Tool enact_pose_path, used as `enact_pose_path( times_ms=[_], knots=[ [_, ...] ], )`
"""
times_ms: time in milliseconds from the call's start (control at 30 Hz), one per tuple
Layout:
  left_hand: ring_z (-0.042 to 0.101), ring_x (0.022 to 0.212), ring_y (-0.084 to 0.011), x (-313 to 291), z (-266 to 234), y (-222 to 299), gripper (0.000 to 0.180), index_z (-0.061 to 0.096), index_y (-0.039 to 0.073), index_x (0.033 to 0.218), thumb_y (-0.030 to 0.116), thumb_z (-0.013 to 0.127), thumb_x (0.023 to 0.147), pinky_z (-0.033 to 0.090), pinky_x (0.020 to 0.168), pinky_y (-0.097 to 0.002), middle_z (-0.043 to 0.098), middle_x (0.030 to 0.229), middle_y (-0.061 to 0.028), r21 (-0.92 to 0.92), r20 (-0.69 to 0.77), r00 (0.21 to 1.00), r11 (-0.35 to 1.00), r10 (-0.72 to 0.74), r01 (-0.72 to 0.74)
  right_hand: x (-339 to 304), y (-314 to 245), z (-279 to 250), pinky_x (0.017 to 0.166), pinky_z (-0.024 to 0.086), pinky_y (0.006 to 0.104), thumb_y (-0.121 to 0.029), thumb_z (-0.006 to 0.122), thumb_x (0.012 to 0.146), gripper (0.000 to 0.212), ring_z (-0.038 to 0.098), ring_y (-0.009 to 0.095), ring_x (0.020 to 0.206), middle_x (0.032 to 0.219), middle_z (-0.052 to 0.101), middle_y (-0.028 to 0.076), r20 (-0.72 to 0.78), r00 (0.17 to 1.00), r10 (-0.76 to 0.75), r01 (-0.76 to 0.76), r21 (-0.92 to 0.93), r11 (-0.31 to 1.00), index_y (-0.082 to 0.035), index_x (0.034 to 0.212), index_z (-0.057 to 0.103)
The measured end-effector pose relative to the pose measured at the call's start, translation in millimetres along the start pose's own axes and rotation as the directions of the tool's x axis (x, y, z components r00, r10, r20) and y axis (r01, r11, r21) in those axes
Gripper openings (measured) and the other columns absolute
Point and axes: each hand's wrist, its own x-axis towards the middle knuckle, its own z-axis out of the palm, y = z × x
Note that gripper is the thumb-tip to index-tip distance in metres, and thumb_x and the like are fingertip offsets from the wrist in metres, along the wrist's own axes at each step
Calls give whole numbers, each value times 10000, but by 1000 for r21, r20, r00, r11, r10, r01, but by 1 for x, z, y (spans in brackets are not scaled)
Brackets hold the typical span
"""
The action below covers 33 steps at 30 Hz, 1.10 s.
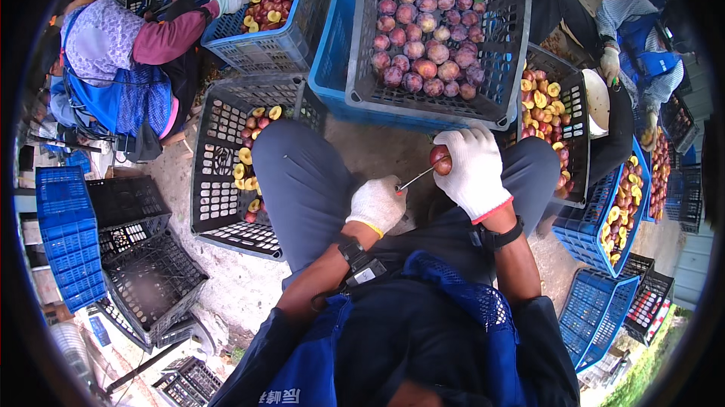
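Between my knees, my left hand, in a white knit glove, is closed round the handle of a small knife. Its thin blade points up and right and meets a dark red plum. My right hand, gloved in white as well, grips that plum. Just beyond my hands stands a black crate of whole plums, set on a blue crate. By my left knee, a black crate holds halved plums; another black crate with cut plums is by my right knee.
At the far left a person reaches a gloved hand into a blue crate of cut plums. Another person works at the far right beside a white basin. Stacked crates stand at left; a blue crate is lower right.
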Motion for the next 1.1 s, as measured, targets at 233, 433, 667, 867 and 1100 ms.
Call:
enact_pose_path(
  times_ms=[233, 433, 667, 867, 1100],
  knots=[
    [684, 688, -219, 20, 17, -37, 280, 746, 47, 1049, 314, 714, 973, 548, 650, -360, 726, 813, -79, -364, -412, 905, 892, 103, -267, 10, -17, -51, 1018, 507, 329, -111, 904, 722, 639, 644, 196, 1132, 1224, 653, 90, 233, 923, 307, -383, 648, 658, -48, 1292, 622],
    [543, 595, -16, -4, -39, 22, 266, 719, 38, 1220, 232, 677, 1043, 405, 496, -198, 681, 869, 16, -911, -271, 955, 353, -124, -213, -7, -61, -3, 1059, 511, 368, -217, 856, 799, 674, 636, 280, 1248, 1352, 632, 153, 342, 912, 225, -408, 719, 562, -65, 1389, 567],
    [529, 576, -39, -17, -42, 2, 277, 731, 52, 1171, 268, 727, 999, 380, 475, -193, 668, 815, 4, -971, -95, 963, 235, -253, -34, -9, -72, 30, 1019, 526, 375, -122, 928, 707, 623, 652, 290, 1133, 1240, 653, 134, 84, 975, 204, -212, 612, 762, -51, 1268, 666],
    [542, 588, -43, -6, -48, 6, 226, 706, 86, 1004, 282, 796, 938, 403, 479, -205, 639, 789, 21, -998, 25, 937, 43, -348, 43, -9, -85, 32, 931, 551, 361, -88, 919, 712, 549, 669, 247, 1039, 1167, 666, 106, 133, 971, 197, -234, 680, 695, -29, 1204, 684],
    [553, 646, -52, 15, -36, 13, 184, 682, 70, 869, 198, 809, 908, 465, 563, -242, 633, 749, 29, -969, -215, 907, 194, -362, -153, -9, -95, 82, 816, 516, 306, -133, 611, 1026, 152, 612, 155, 896, 990, 620, 77, 113, 884, 453, -309, 869, 386, -4, 1105, 626]
  ],
)
